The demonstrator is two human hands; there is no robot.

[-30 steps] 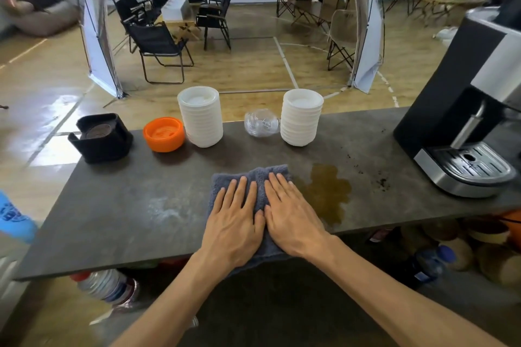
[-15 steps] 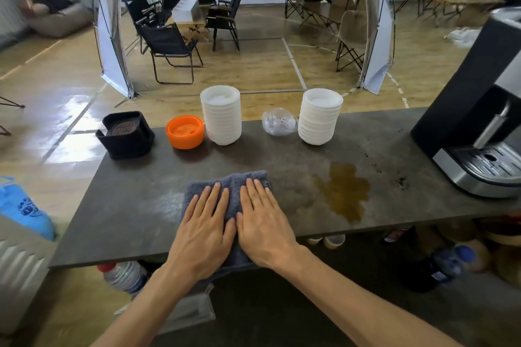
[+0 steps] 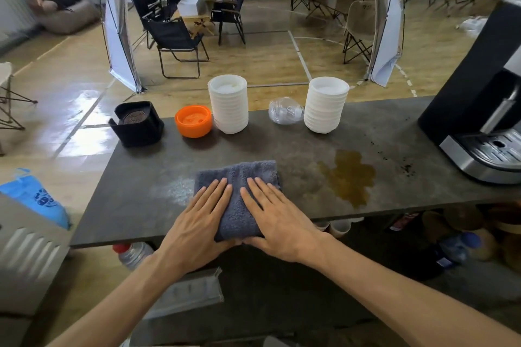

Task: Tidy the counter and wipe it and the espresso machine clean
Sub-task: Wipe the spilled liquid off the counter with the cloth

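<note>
little of the wiping looks done: the grey cloth lies folded at the near edge of the dark surface, with the left hand and the right hand pressing flat on it side by side, fingers straight, so neither grip closes round anything. just left of the cloth a pale powdery smear shows on the surface, and to its right, near but not touching, a brown coffee puddle sits unwiped. beyond the puddle, dark coffee grounds are scattered toward the espresso machine, whose drip tray and body i judge untouched as yet. along the far edge the tidying seems largely in place: a black knock box, an orange lid, two stacks of white cups and a clear plastic lid between them stand in a row. left to do, by my reading: the smear, the puddle, the grounds and the machine.
</note>
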